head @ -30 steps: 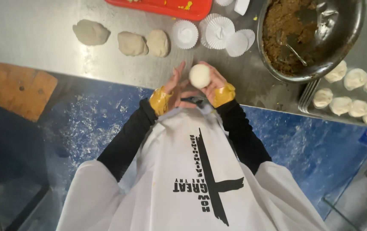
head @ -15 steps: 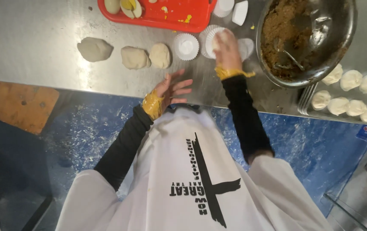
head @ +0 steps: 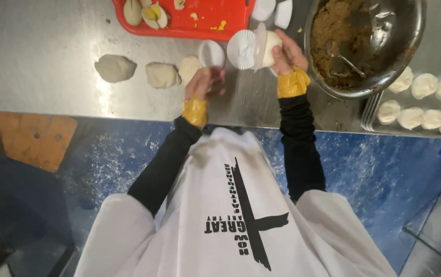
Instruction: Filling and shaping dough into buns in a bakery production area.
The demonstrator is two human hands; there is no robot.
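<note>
Steel worktable (head: 35,56) underfoot of everything, floured and bare at the left. On its right, a big metal bowl (head: 400,46) half full of brown crumbly filling (head: 338,31), a spoon (head: 354,61) sunk in it, set within easy reach of the right side. Beyond its lower edge, a wire rack (head: 372,115) loaded with finished white buns (head: 420,84) in rows. At the far edge, a red tray (head: 215,23) carrying cut egg pieces (head: 151,15) and yellow crumbs. Nearer, three dough lumps (head: 115,67) lined up side by side (waiting stock, by the look). A stack of white paper cups (head: 241,48) just beside the right hand, another single cup (head: 211,52) above the left.

Right hand (head: 287,54) closed around a round dough ball (head: 273,41), pressing it against a paper liner, raised over the table near the bowl. Left hand (head: 205,82) loosely curled, fingers half bent, seemingly holding nothing, hovering by the single cup and nearest lump.
</note>
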